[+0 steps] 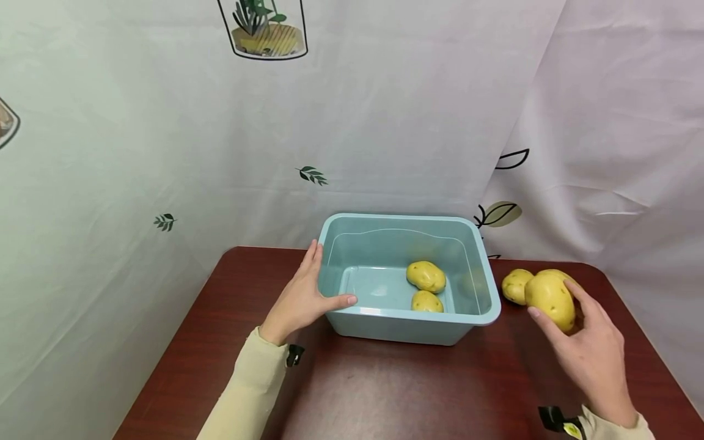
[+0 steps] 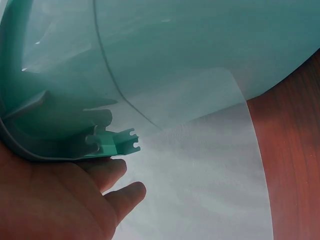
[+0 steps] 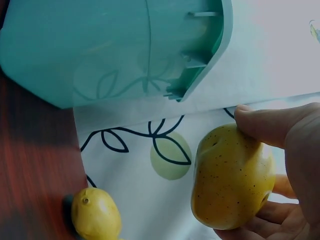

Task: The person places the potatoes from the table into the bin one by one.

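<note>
A light blue plastic bin [image 1: 407,327] stands on the table with two yellow potatoes [image 1: 426,276] inside. My left hand [image 1: 299,299] rests at its near left corner, thumb lying over the front rim and straight fingers along the outside of the left wall. In the left wrist view, fingers [image 2: 127,197] extend just below the bin's rim [image 2: 55,159]. To the right of the bin, my right hand [image 1: 594,342] holds a potato [image 1: 550,299] between thumb and fingers. Another potato [image 1: 516,286] lies on the table close by, and one more is partly hidden behind the held potato.
The dark reddish wooden table [image 1: 374,391] has its back edge against a pale cloth [image 1: 396,122] printed with leaves and plants. The bin stands near that back edge. Cloth also hangs along the left and right sides.
</note>
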